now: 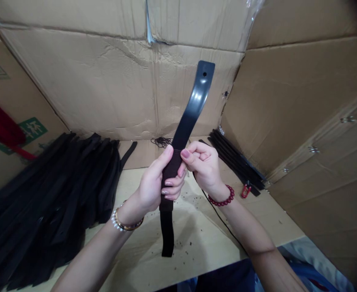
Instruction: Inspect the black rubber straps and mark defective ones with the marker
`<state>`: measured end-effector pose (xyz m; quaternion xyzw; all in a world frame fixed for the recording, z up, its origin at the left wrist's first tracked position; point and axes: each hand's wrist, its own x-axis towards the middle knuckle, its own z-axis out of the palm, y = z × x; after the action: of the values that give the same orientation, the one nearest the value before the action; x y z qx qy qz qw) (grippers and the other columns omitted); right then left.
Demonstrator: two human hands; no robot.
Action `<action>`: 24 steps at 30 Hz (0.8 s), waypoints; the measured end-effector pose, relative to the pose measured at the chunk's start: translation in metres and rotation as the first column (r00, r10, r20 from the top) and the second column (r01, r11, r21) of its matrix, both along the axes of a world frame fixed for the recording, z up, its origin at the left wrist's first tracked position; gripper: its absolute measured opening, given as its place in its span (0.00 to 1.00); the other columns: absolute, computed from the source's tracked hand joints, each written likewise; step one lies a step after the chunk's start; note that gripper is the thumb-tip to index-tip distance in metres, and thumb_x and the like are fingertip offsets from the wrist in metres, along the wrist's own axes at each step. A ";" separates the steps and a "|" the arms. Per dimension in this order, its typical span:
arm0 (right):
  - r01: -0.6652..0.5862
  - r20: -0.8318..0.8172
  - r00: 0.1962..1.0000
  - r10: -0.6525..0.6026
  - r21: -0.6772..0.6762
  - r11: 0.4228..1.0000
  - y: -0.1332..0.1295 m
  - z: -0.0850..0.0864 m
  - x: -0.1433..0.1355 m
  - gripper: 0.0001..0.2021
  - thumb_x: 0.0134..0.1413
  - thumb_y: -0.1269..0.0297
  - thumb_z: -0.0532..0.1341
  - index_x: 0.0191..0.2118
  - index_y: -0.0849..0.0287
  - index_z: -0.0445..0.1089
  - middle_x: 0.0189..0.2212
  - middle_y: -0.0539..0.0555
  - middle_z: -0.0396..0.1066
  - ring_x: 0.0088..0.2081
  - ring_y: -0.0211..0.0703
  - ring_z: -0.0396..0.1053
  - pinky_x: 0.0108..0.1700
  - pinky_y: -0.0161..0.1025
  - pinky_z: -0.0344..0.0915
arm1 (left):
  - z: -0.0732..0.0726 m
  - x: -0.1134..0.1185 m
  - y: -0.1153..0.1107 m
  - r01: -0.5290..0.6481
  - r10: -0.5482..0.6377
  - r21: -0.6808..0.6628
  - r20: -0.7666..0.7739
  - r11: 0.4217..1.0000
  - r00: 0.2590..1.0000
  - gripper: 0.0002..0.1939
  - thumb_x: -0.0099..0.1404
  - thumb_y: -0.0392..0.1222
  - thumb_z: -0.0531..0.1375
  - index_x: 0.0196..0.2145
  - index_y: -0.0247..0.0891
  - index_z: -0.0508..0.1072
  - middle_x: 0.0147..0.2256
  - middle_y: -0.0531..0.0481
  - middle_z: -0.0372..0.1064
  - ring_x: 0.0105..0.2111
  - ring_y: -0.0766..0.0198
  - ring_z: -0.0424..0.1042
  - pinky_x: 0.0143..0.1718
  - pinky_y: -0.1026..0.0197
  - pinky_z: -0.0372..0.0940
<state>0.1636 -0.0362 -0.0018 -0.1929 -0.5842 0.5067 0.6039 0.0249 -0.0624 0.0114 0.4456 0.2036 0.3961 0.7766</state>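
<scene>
A long, curved black strap (196,101) with a glossy upper part and a small hole near its top end is held up in front of me. A dark brown fabric sleeve (169,168) surrounds its middle, and the lower end hangs down above the table. My left hand (155,184) is closed around the sleeve, thumb on its front. My right hand (204,164) pinches the sleeve's upper right edge between thumb and fingers. Beneath the right hand a thin black cord (219,215) runs down toward the table's front edge; where its upper end goes is hidden.
A big heap of black straps (71,182) covers the left side. More dark strips (236,160) lie stacked at the back right, beside a small red-handled tool (245,190). A tangle of black cord (161,141) rests at the back. Cardboard walls (105,89) enclose the table (135,259).
</scene>
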 end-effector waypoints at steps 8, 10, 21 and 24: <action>0.042 0.054 0.998 -0.044 0.033 0.999 -0.008 0.001 0.003 0.13 0.54 0.56 0.69 0.28 0.58 0.70 0.18 0.49 0.75 0.17 0.34 0.70 0.22 0.31 0.66 | 0.000 -0.001 -0.004 -0.044 0.050 0.090 -0.075 0.995 0.996 0.30 0.64 0.69 0.52 0.25 0.37 0.65 0.14 0.62 0.44 0.11 0.76 0.41 0.12 0.71 0.43; 0.033 0.065 0.997 -0.037 0.050 0.998 -0.009 0.002 0.004 0.13 0.55 0.56 0.69 0.28 0.58 0.70 0.18 0.49 0.75 0.18 0.35 0.71 0.22 0.32 0.66 | 0.000 0.000 -0.005 -0.048 0.059 0.127 -0.087 0.991 0.994 0.34 0.61 0.75 0.50 0.25 0.37 0.66 0.14 0.61 0.45 0.11 0.76 0.42 0.12 0.70 0.43; -0.129 -0.029 0.991 0.130 0.043 0.991 0.009 -0.017 0.002 0.15 0.57 0.52 0.66 0.28 0.57 0.67 0.16 0.46 0.72 0.14 0.31 0.64 0.19 0.29 0.59 | -0.001 0.001 -0.017 -0.164 0.197 0.203 -0.159 0.965 0.967 0.35 0.65 0.74 0.44 0.28 0.37 0.68 0.17 0.58 0.50 0.13 0.75 0.46 0.15 0.68 0.44; -0.124 -0.038 0.991 0.125 0.039 0.992 0.012 -0.023 -0.001 0.17 0.54 0.48 0.67 0.30 0.57 0.68 0.14 0.45 0.70 0.12 0.30 0.60 0.16 0.29 0.53 | -0.004 0.002 -0.021 -0.201 0.250 0.253 -0.180 0.946 0.951 0.36 0.64 0.74 0.44 0.30 0.37 0.68 0.19 0.57 0.50 0.15 0.74 0.48 0.16 0.68 0.43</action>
<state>0.1622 -0.0239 -0.0250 -0.1347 -0.5918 0.5364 0.5864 0.0269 -0.0830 0.0079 0.5458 0.2866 0.4547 0.6428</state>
